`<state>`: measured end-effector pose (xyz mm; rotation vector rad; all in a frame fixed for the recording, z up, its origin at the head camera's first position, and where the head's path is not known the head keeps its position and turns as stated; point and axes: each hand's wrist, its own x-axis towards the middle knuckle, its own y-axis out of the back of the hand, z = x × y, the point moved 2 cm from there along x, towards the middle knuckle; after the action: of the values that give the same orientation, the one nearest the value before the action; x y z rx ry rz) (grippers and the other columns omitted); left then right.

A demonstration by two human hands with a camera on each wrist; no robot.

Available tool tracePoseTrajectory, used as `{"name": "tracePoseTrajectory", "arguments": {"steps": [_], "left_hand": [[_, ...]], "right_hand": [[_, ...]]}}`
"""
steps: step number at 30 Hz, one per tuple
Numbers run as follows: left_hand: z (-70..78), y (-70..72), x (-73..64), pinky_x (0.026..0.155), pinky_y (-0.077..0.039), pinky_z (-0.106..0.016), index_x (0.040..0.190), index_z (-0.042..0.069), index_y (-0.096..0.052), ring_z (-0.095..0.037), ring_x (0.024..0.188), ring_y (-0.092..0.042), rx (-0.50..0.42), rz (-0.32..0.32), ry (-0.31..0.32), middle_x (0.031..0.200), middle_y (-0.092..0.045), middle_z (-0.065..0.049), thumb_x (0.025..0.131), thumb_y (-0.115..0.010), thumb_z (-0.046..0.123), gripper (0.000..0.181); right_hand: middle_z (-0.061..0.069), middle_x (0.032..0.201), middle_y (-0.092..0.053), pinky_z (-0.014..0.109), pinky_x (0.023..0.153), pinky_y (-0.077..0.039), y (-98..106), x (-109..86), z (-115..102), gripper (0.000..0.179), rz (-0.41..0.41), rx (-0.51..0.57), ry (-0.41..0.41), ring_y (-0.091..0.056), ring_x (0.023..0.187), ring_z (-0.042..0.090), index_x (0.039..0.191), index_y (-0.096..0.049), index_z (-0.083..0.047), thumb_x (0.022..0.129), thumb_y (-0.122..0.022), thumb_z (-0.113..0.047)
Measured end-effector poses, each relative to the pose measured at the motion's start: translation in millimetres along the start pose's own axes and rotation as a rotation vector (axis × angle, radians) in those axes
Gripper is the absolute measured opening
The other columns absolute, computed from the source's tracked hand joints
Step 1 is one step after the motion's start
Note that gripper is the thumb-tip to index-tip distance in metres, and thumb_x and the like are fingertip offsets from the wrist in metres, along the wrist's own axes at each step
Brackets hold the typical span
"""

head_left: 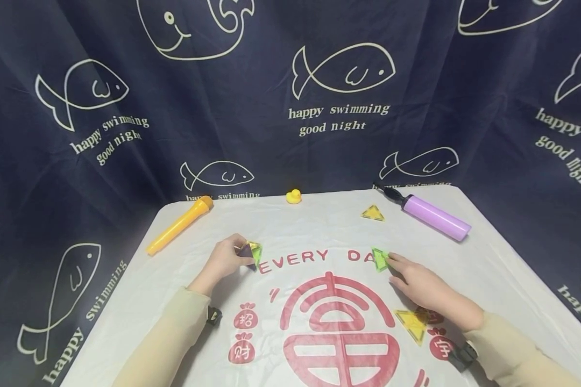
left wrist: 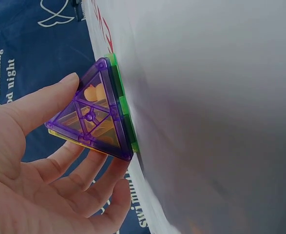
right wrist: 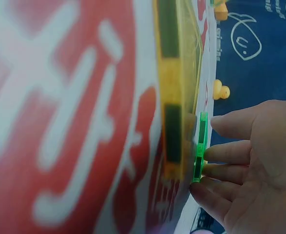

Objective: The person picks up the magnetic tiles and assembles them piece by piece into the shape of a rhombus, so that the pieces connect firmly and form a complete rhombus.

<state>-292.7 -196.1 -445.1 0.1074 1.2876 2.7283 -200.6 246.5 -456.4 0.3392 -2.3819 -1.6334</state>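
Cloth (head_left: 261,80): dark blue, fish-printed, behind the white-covered counter (head_left: 314,220).
Purple tile (left wrist: 90,117): left side, tilted, touching the left green tile (left wrist: 123,105); probably light, stiff and smooth, best pinched by its rim.
Left hand (head_left: 225,259): thumb and fingers partly closed, pinching the purple tile.
Right green tile (head_left: 380,260): on the counter's right; likely slides easily, edges suit fingertips.
Right hand (head_left: 421,282): fingers loosely extended, touching the right green tile, not wrapped round it.
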Motion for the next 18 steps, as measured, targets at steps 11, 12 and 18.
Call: {"name": "tracePoseTrajectory", "arguments": {"steps": [11, 12, 18], "left_hand": [[0.8, -0.7, 0.4, 0.095, -0.051, -0.052, 0.111, 0.004, -0.066, -0.034, 0.105, -0.066, -0.004, 0.000, 0.004, 0.111, -0.070, -0.014, 0.077, -0.087, 0.012, 0.040], [0.8, -0.9, 0.4, 0.095, -0.051, -0.052, 0.111, 0.004, -0.066, -0.035, 0.105, -0.066, -0.002, -0.001, 0.004, 0.112, -0.070, -0.014, 0.077, -0.087, 0.012, 0.040], [0.3, -2.7, 0.4, 0.096, -0.051, -0.051, 0.113, 0.004, -0.066, -0.034, 0.105, -0.065, -0.004, -0.001, 0.006, 0.112, -0.070, -0.014, 0.077, -0.087, 0.012, 0.042]], "right_hand": [[0.028, 0.152, -0.043, 0.061, 0.109, -0.038, -9, 24.4, -38, 0.049, -0.100, 0.016, 0.111, -0.042, 0.138, 0.047, 0.143, -0.052, 0.009, 0.100, -0.061, -0.012], [0.028, 0.152, -0.044, 0.060, 0.109, -0.038, -10, 26.7, -41, 0.049, -0.105, 0.016, 0.126, -0.043, 0.138, 0.047, 0.142, -0.052, 0.008, 0.100, -0.062, -0.013], [0.025, 0.152, -0.045, 0.056, 0.110, -0.040, -18, 35.7, -63, 0.052, -0.133, 0.010, 0.179, -0.046, 0.138, 0.042, 0.143, -0.053, 0.006, 0.099, -0.066, -0.016]]}}
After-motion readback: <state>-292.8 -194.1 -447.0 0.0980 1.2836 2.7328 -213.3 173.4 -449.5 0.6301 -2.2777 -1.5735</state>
